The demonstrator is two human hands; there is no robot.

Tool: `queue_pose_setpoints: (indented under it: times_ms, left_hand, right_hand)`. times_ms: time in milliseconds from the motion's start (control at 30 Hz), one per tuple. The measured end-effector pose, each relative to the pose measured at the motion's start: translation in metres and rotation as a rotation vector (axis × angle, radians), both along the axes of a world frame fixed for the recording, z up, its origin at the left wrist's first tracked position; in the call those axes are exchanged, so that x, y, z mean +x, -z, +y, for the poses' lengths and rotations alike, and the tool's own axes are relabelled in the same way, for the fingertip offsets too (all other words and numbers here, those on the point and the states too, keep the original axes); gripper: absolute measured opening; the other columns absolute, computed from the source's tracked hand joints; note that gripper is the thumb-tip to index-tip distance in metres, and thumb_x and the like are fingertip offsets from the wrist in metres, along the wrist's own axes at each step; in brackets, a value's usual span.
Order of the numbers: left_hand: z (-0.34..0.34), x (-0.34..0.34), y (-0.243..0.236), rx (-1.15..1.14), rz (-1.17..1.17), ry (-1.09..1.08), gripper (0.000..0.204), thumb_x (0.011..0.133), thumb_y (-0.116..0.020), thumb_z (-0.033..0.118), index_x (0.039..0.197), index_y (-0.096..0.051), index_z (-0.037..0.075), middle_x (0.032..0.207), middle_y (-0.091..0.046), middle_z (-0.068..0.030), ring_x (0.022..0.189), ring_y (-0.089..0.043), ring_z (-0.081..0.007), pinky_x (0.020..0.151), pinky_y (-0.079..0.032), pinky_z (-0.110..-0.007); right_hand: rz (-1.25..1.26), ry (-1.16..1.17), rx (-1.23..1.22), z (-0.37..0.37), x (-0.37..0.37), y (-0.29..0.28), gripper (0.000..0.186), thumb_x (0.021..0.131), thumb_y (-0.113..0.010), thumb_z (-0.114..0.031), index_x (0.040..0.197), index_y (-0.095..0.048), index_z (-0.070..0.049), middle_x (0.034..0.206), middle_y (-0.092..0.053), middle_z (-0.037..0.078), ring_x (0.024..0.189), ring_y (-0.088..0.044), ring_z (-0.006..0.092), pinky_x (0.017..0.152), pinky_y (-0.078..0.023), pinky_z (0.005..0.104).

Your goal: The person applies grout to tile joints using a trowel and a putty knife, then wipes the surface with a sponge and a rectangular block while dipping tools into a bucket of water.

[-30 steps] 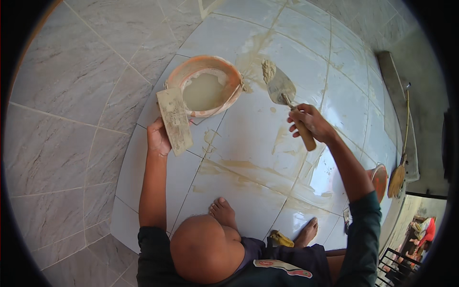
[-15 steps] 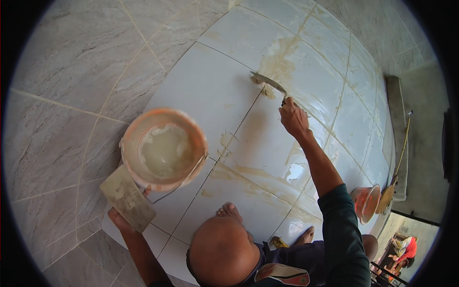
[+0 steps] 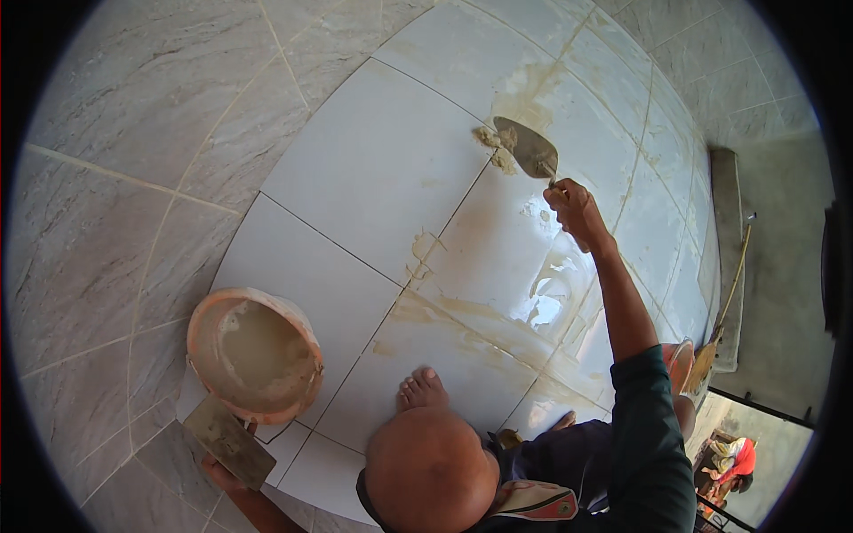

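Right hand [image 3: 574, 209] closed on a trowel [image 3: 533, 151], left hand [image 3: 222, 473] at a flat board [image 3: 229, 441]

From my remote seat I have both of the person's hands in view. The right is wrapped around the trowel's handle, whose end pokes out below the fist. The left grips the board, which covers much of it, so I cannot tell how the hidden fingers are spread.

Largest first, I see the white-tiled floor [image 3: 346, 169], dark joints running slantwise across it, beige smears over the far and right-hand tiles. Grey veined tiling [image 3: 107, 249] borders it on the left. At the lower middle rises a bent knee [image 3: 431, 466].

To the left of the knee I see the big orange bucket [image 3: 209, 333], its rim coated pale, with cloudy beige liquid [image 3: 271, 351] inside. Another orange bucket [image 3: 680, 366] shows at the right, partly hidden by the dark sleeve [image 3: 653, 417].

The board, grey-brown and slanted, sits just beside the near side of the big bucket; I cannot tell whether they touch. Well apart from it, out ahead, the trowel's blade is tilted, its tip at a clump of mortar [image 3: 505, 161] lying where joints meet.
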State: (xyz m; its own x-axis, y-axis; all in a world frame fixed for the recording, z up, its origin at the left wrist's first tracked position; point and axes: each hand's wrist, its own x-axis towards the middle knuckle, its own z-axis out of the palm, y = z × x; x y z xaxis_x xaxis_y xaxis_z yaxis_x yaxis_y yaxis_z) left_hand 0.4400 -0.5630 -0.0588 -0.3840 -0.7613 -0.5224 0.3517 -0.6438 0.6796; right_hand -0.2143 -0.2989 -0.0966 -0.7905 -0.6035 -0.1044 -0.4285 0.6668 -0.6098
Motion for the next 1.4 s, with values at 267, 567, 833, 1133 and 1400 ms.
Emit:
queue_pose_setpoints:
  times_ms: [267, 567, 833, 1133, 1400]
  left_hand:
    - [-0.01, 0.063, -0.014, -0.069, -0.133, -0.038, 0.05, 0.083, -0.046, 0.012, 0.128, -0.048, -0.011, 0.125, -0.058, -0.0226, 0.116, -0.057, -0.0324, 0.101, -0.046, -0.05]
    - [-0.009, -0.101, -0.027, -0.966, -0.521, 0.129, 0.044, 0.087, -0.063, 0.023, 0.118, -0.058, -0.008, 0.11, -0.065, -0.018, 0.095, -0.065, -0.0235, 0.083, -0.053, -0.04]
    - [0.048, -0.257, 0.005, 0.171, 0.361, 0.239, 0.039, 0.096, -0.053, 0.018, 0.13, -0.051, -0.002, 0.123, -0.061, -0.0116, 0.107, -0.062, -0.0239, 0.094, -0.051, -0.039]
    - [0.084, -0.279, 0.07, 0.22, 0.216, 0.359, 0.036, 0.102, -0.046, 0.024, 0.132, -0.049, 0.003, 0.123, -0.058, -0.0094, 0.112, -0.057, -0.0224, 0.096, -0.047, -0.041]
    - [0.083, -0.251, 0.088, 0.182, 0.104, 0.334, 0.036, 0.103, -0.048, 0.029, 0.129, -0.051, 0.005, 0.12, -0.059, -0.0074, 0.111, -0.057, -0.0205, 0.095, -0.047, -0.039]
  right_hand:
    - [-0.52, 0.184, 0.078, -0.002, 0.037, -0.001, 0.04, 0.095, -0.054, -0.036, 0.087, -0.06, 0.002, 0.075, -0.058, 0.006, 0.057, -0.057, 0.0129, 0.048, -0.048, 0.0298]
    - [-0.42, 0.07, 0.067, -0.02, -0.014, 0.015, 0.036, 0.095, -0.05, -0.036, 0.085, -0.055, -0.001, 0.073, -0.056, 0.006, 0.056, -0.055, 0.013, 0.048, -0.047, 0.03]
    - [-0.734, 0.105, 0.011, 0.023, 0.023, 0.025, 0.041, 0.096, -0.049, -0.041, 0.098, -0.059, -0.002, 0.071, -0.055, 0.005, 0.055, -0.055, 0.0134, 0.047, -0.048, 0.0299]
    - [-0.896, 0.056, -0.139, 0.019, -0.013, 0.038, 0.046, 0.097, -0.046, -0.047, 0.102, -0.058, -0.003, 0.075, -0.055, 0.005, 0.059, -0.055, 0.0127, 0.051, -0.05, 0.0296]
    - [-0.675, -0.031, 0.296, 0.009, 0.057, -0.002, 0.042, 0.095, -0.049, -0.045, 0.096, -0.058, -0.004, 0.078, -0.054, 0.005, 0.059, -0.052, 0.0134, 0.05, -0.044, 0.0271]
